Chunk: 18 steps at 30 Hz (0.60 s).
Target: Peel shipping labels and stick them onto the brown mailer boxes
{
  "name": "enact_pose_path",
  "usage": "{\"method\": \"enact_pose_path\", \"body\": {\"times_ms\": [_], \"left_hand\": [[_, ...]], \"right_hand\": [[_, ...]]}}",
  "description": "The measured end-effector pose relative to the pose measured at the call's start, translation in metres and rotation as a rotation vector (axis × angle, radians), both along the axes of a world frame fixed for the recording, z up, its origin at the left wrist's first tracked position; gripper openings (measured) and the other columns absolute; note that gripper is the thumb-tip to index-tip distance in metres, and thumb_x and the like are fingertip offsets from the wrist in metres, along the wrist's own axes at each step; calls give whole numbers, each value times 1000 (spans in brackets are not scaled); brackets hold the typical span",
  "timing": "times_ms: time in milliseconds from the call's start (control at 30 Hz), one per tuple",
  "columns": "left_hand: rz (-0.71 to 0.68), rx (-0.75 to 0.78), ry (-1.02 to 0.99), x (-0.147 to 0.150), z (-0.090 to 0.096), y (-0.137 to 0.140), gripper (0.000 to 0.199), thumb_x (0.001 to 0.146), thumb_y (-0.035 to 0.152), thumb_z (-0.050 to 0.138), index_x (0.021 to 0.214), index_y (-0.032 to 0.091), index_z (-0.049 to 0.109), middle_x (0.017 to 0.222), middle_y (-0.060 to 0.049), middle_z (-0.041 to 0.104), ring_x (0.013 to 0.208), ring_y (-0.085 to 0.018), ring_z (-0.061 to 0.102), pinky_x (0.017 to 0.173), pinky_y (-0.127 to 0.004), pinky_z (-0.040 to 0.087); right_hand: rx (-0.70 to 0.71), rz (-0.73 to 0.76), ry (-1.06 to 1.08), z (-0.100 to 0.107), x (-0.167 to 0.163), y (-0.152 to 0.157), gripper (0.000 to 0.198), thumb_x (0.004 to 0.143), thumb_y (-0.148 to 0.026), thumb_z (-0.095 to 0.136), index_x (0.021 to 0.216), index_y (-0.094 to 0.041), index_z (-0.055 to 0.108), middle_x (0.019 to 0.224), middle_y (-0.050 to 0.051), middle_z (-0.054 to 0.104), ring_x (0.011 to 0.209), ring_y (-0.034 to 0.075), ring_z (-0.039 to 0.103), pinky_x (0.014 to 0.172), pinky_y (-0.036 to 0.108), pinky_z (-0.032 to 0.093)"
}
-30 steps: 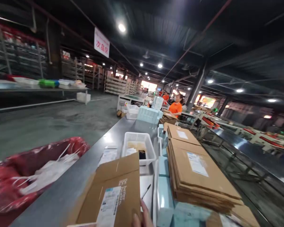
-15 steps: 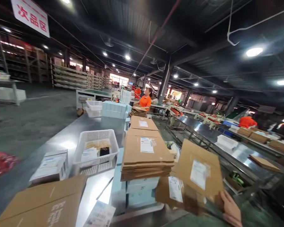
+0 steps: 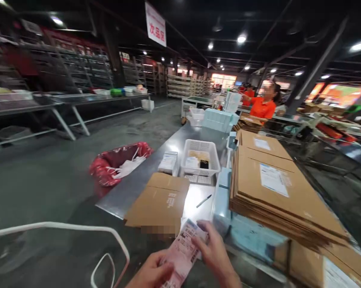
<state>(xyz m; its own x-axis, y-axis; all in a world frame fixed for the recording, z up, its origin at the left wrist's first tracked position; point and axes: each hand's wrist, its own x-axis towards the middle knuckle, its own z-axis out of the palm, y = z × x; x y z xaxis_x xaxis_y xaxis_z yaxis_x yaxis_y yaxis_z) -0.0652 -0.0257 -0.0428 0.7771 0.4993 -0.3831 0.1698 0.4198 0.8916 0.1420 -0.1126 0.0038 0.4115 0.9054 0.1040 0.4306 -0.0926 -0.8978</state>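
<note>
Steel makes up the long surface (image 3: 144,176) that carries everything here, and the places below are told from it. Largest on it is a stack of flattened cardboard boxes (image 3: 276,192) along its right side, each with a white label, resting on pale blue cartons (image 3: 252,238). At its near end lies a flat brown carton (image 3: 159,202), and just right of that carton a black pen (image 3: 203,201) lies on bare metal. Further along the surface stands a white plastic basket (image 3: 201,162) with a small white box (image 3: 168,163) just left of it. Off its left edge, on the floor, sits a red-lined bin (image 3: 117,164) holding white scraps. At its far end a person in an orange shirt (image 3: 263,108) stands. Just short of its near edge, the left hand (image 3: 152,274) and right hand (image 3: 216,256) hold a printed paper slip (image 3: 182,254) between them, the fingers of both closed on it.
</note>
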Motion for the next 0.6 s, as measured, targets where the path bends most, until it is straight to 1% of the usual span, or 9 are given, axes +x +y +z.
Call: {"method": "enact_pose_path", "body": {"times_ms": [67,133,167,233,300,400,500,533,600], "left_hand": [[38,54,-65,-14,-3,14,73,61,57,86,122,21,70,107,-8,73,100,-31,63,92,-39,48],[154,139,-51,-23,-1,31,79,59,43,89,131,23,63,123,-9,68,114,-30,59,101,-36,44],[230,180,-16,-24,0,40,67,61,42,87,122,21,67,118,-9,69,109,-29,60,98,-34,45],[372,213,87,-23,-2,57,36,67,46,77,86,16,71,87,-6,69,84,-23,61,79,-31,48],[473,194,173,-18,-14,72,37,67,53,71,63,18,59,64,0,56,65,-18,51,63,-29,41],[590,138,262,-15,-47,89,52,60,67,70,55,21,46,56,5,43,57,-14,39,55,-28,31],[658,88,331,-27,-81,96,65,53,82,65,53,25,36,53,7,34,54,-13,34,54,-28,26],[659,69,345,-34,-89,95,66,52,84,65,53,24,38,53,7,36,54,-13,36,54,-28,27],[634,18,356,-52,-101,88,66,46,84,70,56,20,52,54,3,49,57,-16,46,56,-29,33]], "right_hand": [[-97,96,180,-10,-25,33,36,86,-52,57,81,-18,66,76,4,70,72,19,64,66,28,50],[-155,177,270,-25,-41,54,42,86,-57,55,73,-18,62,67,2,64,65,17,58,60,26,44],[-168,207,282,-35,-46,62,43,87,-58,55,75,-18,63,68,2,64,66,16,58,60,25,43],[-178,245,235,-56,-54,76,43,90,-58,53,81,-17,66,74,2,66,71,17,59,63,25,44],[-167,251,99,-79,-59,93,39,92,-54,52,86,-18,68,79,3,67,75,17,61,66,25,45],[-126,253,-188,-107,-60,129,33,95,-45,50,81,-20,66,78,3,67,74,17,62,67,25,47],[-115,195,-375,-123,-52,178,35,98,-39,42,80,-19,65,81,5,67,77,19,62,72,29,49],[-121,169,-410,-126,-47,194,33,97,-38,42,85,-19,66,86,7,68,83,21,62,77,32,49],[-143,157,-463,-128,-36,220,26,94,-35,49,99,-19,69,101,11,71,97,27,61,87,40,47]]}}
